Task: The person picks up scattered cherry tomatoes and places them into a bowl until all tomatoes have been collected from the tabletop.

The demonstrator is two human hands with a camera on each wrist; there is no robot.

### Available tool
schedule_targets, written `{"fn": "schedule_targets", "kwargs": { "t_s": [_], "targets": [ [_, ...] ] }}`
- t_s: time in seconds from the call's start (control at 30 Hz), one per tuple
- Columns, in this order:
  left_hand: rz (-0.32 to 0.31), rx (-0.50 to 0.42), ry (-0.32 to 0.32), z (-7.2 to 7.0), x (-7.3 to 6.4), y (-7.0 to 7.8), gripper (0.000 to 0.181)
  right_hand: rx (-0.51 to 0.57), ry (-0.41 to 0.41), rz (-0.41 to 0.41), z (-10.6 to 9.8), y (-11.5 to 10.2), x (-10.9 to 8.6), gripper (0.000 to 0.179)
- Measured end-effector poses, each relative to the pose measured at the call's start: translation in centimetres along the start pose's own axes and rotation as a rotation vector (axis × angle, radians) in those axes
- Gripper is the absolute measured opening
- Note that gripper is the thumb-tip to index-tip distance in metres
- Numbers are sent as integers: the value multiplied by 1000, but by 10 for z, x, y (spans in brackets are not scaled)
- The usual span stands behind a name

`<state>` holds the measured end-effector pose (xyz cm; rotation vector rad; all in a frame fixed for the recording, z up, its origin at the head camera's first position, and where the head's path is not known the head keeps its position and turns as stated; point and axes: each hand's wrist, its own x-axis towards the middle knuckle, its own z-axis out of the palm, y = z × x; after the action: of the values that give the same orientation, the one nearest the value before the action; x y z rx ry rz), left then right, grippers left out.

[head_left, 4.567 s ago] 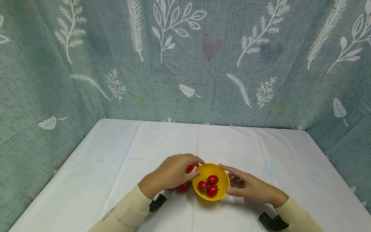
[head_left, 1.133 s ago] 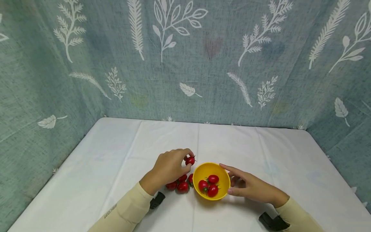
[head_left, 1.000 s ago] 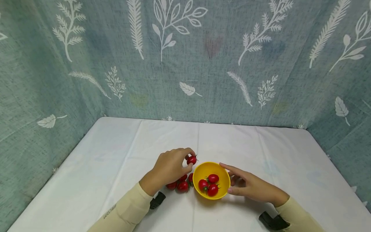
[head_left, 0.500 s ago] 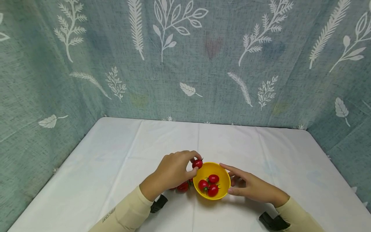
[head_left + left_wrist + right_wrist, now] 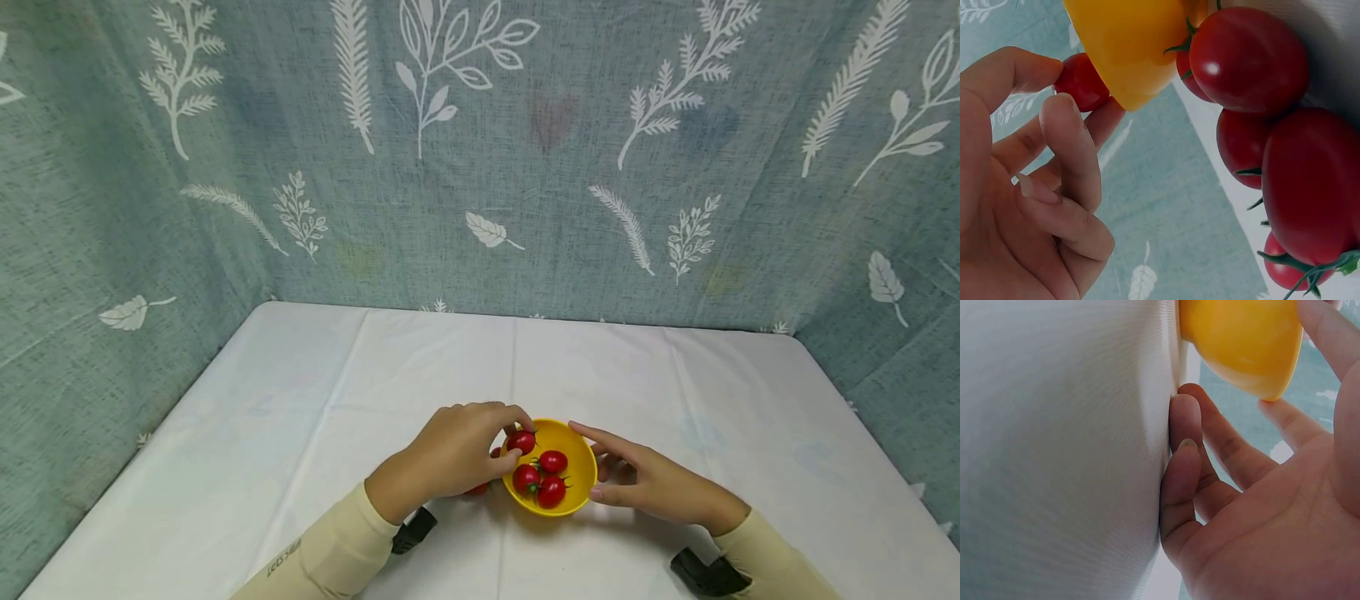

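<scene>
My left hand (image 5: 450,450) pinches a small red cherry tomato (image 5: 521,442) between thumb and fingers, over the left side of a yellow bowl (image 5: 579,458). In the left wrist view that tomato (image 5: 1082,81) shows just past the rim, partly covered by the bowl (image 5: 1138,53). Three other tomatoes (image 5: 553,462) with green stems lie inside the bowl. My right hand (image 5: 652,482) touches the bowl's right side with an extended index finger and thumb. In the right wrist view its remaining fingers (image 5: 1179,494) rest loosely bent on the cloth.
Several loose tomatoes (image 5: 1250,59) lie on the white cloth (image 5: 315,392) left of the bowl, mostly hidden under my left hand in the head view. A green-grey leaf-patterned curtain (image 5: 480,167) stands behind and at both sides of the table.
My left hand, holding the tomato, has moved right and nearer from beside the bowl to over its left rim, now covering most loose tomatoes. My right hand and the bowl stay put.
</scene>
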<state>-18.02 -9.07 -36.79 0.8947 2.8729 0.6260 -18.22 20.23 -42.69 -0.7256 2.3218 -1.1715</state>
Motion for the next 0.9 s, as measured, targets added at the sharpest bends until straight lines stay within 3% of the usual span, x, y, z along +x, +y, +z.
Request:
{"fn": "schedule_targets", "kwargs": {
  "t_s": [0.9],
  "targets": [
    [48, 22, -85, 6, 0, 1, 24, -7, -1, -30, 1, 2, 0, 73]
  ]
}}
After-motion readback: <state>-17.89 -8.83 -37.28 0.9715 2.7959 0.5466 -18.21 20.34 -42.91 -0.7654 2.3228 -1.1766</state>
